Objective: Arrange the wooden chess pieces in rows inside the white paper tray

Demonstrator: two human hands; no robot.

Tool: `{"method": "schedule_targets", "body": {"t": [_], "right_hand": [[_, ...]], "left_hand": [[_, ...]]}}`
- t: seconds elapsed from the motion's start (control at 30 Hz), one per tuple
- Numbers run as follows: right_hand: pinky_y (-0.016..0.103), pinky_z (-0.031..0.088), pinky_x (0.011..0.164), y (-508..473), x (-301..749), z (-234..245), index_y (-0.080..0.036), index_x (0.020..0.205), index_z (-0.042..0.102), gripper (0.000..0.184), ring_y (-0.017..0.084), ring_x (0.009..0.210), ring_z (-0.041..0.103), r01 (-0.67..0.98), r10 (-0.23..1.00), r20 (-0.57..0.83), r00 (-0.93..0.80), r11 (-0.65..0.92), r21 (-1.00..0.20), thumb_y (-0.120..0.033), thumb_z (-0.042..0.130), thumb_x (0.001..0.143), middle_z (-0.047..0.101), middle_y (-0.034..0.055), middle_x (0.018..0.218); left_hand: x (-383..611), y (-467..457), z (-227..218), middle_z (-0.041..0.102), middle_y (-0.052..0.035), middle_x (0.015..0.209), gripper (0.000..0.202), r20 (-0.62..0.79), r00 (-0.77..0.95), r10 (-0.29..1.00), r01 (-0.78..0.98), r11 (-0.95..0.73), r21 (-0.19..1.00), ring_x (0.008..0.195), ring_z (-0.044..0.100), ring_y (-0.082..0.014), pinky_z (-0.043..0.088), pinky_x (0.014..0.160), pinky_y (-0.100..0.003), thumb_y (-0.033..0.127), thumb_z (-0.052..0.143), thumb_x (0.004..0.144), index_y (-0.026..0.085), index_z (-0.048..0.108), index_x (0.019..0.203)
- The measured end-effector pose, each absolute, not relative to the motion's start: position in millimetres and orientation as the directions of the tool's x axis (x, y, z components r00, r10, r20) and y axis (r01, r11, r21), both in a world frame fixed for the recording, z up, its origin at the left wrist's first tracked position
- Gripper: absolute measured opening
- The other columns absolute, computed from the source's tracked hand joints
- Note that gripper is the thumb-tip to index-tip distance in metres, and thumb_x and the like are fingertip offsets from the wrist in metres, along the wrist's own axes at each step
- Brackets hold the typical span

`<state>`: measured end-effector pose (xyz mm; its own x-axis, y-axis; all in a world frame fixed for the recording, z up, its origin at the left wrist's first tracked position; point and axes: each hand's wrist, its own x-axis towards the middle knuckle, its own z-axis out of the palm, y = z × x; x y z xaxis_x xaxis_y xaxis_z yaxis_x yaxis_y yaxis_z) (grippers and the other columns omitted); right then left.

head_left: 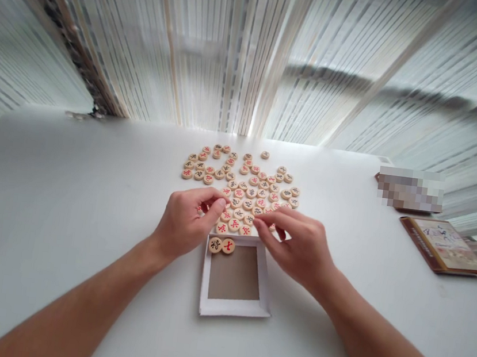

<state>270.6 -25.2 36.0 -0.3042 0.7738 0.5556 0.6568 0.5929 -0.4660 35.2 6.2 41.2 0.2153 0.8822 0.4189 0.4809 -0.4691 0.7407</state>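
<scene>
Many round wooden xiangqi pieces (238,213) with red or black characters lie spread on the white table. My left hand (188,218) is over their near left side, its thumb and forefinger pinched together; whether a piece is between them I cannot make out. On the near right side, the thumb and forefinger of my right hand (298,238) come together beside a black-marked piece (249,220); what they grip, if anything, is hidden. Between my forearms lies a shallow white box (232,308). Side by side in its far left corner are a black-marked piece (215,245) and a red-marked piece (228,246).
A brown box with a picture on its top (445,247) lies on the right of the white table (117,314). Behind it is another item, partly blurred out. Striped sheer curtains (219,49) hang along the table's far edge.
</scene>
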Motion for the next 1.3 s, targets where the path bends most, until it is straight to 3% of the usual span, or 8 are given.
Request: {"method": "schedule_targets", "body": {"t": [0.13, 0.3, 0.43, 0.67, 0.93, 1.1, 1.17, 1.3], "right_hand": [[0.029, 0.050, 0.063, 4, 292, 40, -0.019, 0.092, 0.083, 0.017, 0.016, 0.060, 0.063, 0.796, 0.896, 0.439, -0.062, 0.309, -0.520, -0.030, 0.071, 0.096, 0.077, 0.0026, 0.075], [0.034, 0.055, 0.076, 47, 307, 42, -0.017, 0.103, 0.085, 0.023, 0.021, 0.071, 0.071, 0.853, 0.939, 0.343, -0.011, 0.188, -0.487, -0.032, 0.071, 0.093, 0.081, 0.0071, 0.086], [0.034, 0.054, 0.082, 74, 306, 39, -0.014, 0.106, 0.085, 0.026, 0.025, 0.086, 0.075, 0.889, 0.967, 0.252, -0.033, 0.144, -0.435, -0.029, 0.074, 0.088, 0.083, 0.0101, 0.094], [0.032, 0.051, 0.068, 92, 298, 36, -0.014, 0.095, 0.086, 0.020, 0.023, 0.075, 0.072, 0.918, 0.986, 0.153, -0.064, 0.118, -0.378, -0.025, 0.076, 0.082, 0.081, 0.0111, 0.085], [0.038, 0.055, 0.079, 78, 300, 41, -0.013, 0.088, 0.082, 0.014, 0.029, 0.087, 0.073, 0.898, 0.964, 0.261, -0.045, 0.154, -0.412, -0.024, 0.075, 0.083, 0.079, 0.0156, 0.095], [0.032, 0.058, 0.069, 34, 294, 53, -0.017, 0.099, 0.079, 0.021, 0.021, 0.072, 0.074, 0.784, 0.956, 0.285, -0.071, 0.230, -0.576, -0.035, 0.074, 0.090, 0.080, 0.0063, 0.083], [0.031, 0.058, 0.064, 15, 285, 54, -0.018, 0.103, 0.079, 0.023, 0.020, 0.071, 0.074, 0.561, 0.949, 0.273, -0.160, 0.315, -0.766, -0.036, 0.078, 0.089, 0.079, 0.0059, 0.082], [0.031, 0.059, 0.066, -9, 264, 52, -0.019, 0.108, 0.081, 0.022, 0.017, 0.071, 0.070, 0.295, 0.915, 0.286, -0.286, 0.367, -0.882, -0.028, 0.082, 0.088, 0.079, 0.0048, 0.087]], "left_hand": [[33, 8, 40, 0.081, -0.0023, 0.077, 0.024, 0.412, 0.193, 0.890, 0.496, -0.451, 0.742, 0.072, 0.073, -0.0184, 0.053, 0.068, -0.028, 0.026, 0.061, 0.096, 0.018, 0.079, 0.083], [33, 9, 40, 0.082, -0.0026, 0.079, 0.023, 0.429, 0.187, 0.884, 0.500, -0.461, 0.733, 0.073, 0.074, -0.0186, 0.053, 0.069, -0.028, 0.026, 0.062, 0.096, 0.019, 0.079, 0.084], [32, 10, 40, 0.083, -0.0031, 0.081, 0.023, 0.441, 0.181, 0.879, 0.506, -0.468, 0.725, 0.073, 0.074, -0.0188, 0.054, 0.070, -0.028, 0.026, 0.062, 0.096, 0.019, 0.080, 0.085], [32, 10, 39, 0.082, -0.0030, 0.079, 0.023, 0.449, 0.180, 0.875, 0.512, -0.473, 0.717, 0.072, 0.073, -0.0188, 0.053, 0.071, -0.029, 0.025, 0.061, 0.096, 0.019, 0.080, 0.084], [33, 9, 40, 0.081, -0.0035, 0.079, 0.023, 0.438, 0.174, 0.882, 0.480, -0.464, 0.744, 0.072, 0.072, -0.0185, 0.052, 0.070, -0.029, 0.025, 0.061, 0.095, 0.018, 0.080, 0.084], [36, 6, 43, 0.081, -0.0029, 0.079, 0.021, 0.402, 0.178, 0.898, 0.430, -0.439, 0.789, 0.073, 0.073, -0.0181, 0.054, 0.071, -0.028, 0.026, 0.062, 0.096, 0.019, 0.079, 0.087], [38, 4, 44, 0.081, -0.0035, 0.079, 0.020, 0.368, 0.193, 0.909, 0.389, -0.416, 0.822, 0.073, 0.073, -0.0179, 0.055, 0.069, -0.027, 0.028, 0.064, 0.096, 0.018, 0.080, 0.089], [40, 3, 45, 0.079, -0.0041, 0.078, 0.022, 0.238, 0.285, 0.929, 0.177, -0.294, 0.939, 0.070, 0.070, -0.0163, 0.055, 0.064, -0.025, 0.036, 0.070, 0.096, 0.017, 0.081, 0.090]]}}
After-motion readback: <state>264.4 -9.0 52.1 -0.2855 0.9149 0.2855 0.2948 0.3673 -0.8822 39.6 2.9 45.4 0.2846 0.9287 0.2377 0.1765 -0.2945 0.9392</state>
